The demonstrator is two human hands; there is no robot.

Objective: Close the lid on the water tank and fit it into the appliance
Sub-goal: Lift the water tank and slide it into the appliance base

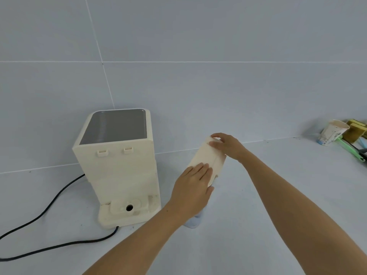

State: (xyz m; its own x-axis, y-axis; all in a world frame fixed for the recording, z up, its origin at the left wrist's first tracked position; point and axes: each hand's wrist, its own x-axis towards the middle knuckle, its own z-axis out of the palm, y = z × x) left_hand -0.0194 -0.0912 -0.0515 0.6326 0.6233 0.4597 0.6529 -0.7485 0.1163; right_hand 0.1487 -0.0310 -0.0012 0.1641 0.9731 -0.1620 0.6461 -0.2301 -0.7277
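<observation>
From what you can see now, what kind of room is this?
Probably a kitchen or a utility corner at home. A plugged-in water dispenser stands on a pale counter against a tiled wall. At the far right, a paper cup and yellow sponges lie together.

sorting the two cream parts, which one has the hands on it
The water tank, right of the appliance: left hand and right hand press on its lid; the appliance stands untouched.
</observation>
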